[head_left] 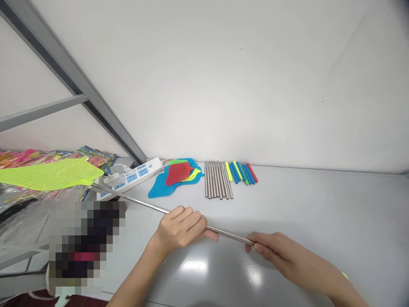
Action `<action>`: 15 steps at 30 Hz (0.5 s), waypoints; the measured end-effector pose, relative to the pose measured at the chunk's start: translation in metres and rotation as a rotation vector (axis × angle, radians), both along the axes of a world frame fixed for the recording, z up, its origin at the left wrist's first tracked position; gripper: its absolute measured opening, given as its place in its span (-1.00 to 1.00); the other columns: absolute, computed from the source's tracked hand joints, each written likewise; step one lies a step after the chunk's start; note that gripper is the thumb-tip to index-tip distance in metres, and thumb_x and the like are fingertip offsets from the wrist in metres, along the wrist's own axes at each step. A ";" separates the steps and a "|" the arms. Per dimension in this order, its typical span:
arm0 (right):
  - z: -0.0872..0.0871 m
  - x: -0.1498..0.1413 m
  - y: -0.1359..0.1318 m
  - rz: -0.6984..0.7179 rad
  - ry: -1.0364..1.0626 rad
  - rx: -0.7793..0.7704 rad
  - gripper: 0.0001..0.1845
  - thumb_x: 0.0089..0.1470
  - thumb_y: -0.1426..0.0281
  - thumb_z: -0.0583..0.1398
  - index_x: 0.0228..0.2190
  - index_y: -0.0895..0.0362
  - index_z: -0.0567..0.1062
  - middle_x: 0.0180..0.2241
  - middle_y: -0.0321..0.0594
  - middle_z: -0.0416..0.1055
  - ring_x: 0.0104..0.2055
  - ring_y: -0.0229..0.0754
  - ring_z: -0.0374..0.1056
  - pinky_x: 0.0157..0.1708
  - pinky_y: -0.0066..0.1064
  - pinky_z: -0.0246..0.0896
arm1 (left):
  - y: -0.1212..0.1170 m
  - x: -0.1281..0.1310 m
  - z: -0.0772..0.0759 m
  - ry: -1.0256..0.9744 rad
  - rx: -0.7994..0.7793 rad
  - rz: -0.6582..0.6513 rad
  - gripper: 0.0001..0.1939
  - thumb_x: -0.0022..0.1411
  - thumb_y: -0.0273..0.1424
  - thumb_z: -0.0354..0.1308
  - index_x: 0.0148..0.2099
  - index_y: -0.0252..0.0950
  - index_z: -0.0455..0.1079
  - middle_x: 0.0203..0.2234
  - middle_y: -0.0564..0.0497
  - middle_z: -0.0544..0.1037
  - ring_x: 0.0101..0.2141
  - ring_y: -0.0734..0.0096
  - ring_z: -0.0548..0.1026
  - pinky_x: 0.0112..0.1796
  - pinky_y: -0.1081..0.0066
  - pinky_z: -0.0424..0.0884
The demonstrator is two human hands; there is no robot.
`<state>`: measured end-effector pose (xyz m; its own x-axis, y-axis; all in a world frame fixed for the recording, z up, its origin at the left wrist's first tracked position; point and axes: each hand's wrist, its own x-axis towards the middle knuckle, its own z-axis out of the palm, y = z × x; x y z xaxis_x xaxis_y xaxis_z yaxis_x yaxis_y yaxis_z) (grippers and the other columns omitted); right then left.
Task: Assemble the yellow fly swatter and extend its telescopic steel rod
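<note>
A fly swatter with a yellow-green perforated head (60,174) and a thin metal telescopic rod (137,201) stretches across the view above the table. My left hand (183,226) is wrapped round the middle of its rod. At the rod's right end, my right hand (271,249) pinches the metal between thumb and fingers; the very tip is hidden by them. Behind my hands lie loose swatter heads (179,172) in blue, red and yellow-green, a row of metal rods (219,181), and several coloured handle grips (242,172).
A white power strip (136,175) with plugs in it lies left of the loose heads. Farther left are colourful plastic-wrapped packages (28,157) and a grey metal frame (79,91). Behind the grey table (319,213) rises a white wall (239,85). A person, partly blurred out, is at lower left.
</note>
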<state>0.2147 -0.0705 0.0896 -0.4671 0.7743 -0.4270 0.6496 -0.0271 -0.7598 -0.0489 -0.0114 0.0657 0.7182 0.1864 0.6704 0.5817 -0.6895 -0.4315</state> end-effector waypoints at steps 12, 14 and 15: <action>0.000 -0.013 0.009 0.078 0.029 0.050 -0.59 0.11 0.13 -0.15 -0.25 -0.05 0.41 -0.33 -0.27 0.38 -0.29 -0.21 0.26 -0.33 -0.45 0.17 | -0.008 -0.026 -0.001 0.043 -0.027 0.078 -0.61 0.02 -0.08 0.09 -0.60 -0.27 0.15 -0.72 0.15 0.09 -0.65 0.56 0.06 -0.58 0.42 -0.05; -0.002 -0.011 0.007 0.070 0.032 0.047 -0.59 0.11 0.13 -0.15 -0.24 -0.05 0.40 -0.32 -0.27 0.38 -0.28 -0.21 0.26 -0.31 -0.45 0.17 | -0.007 -0.025 -0.003 0.037 -0.024 0.073 -0.62 0.02 -0.11 0.11 -0.60 -0.27 0.15 -0.73 0.15 0.09 -0.65 0.56 0.06 -0.58 0.42 -0.05; -0.003 -0.010 0.006 0.063 0.032 0.045 -0.59 0.12 0.13 -0.16 -0.24 -0.05 0.40 -0.32 -0.28 0.37 -0.27 -0.21 0.26 -0.30 -0.46 0.17 | -0.006 -0.025 -0.004 0.032 -0.023 0.069 -0.62 0.01 -0.12 0.12 -0.61 -0.27 0.14 -0.73 0.16 0.08 -0.66 0.56 0.05 -0.58 0.42 -0.05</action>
<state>0.2051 -0.0646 0.0868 -0.5282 0.7612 -0.3763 0.6241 0.0476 -0.7799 -0.0737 -0.0174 0.0614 0.7239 0.2517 0.6423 0.6146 -0.6583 -0.4347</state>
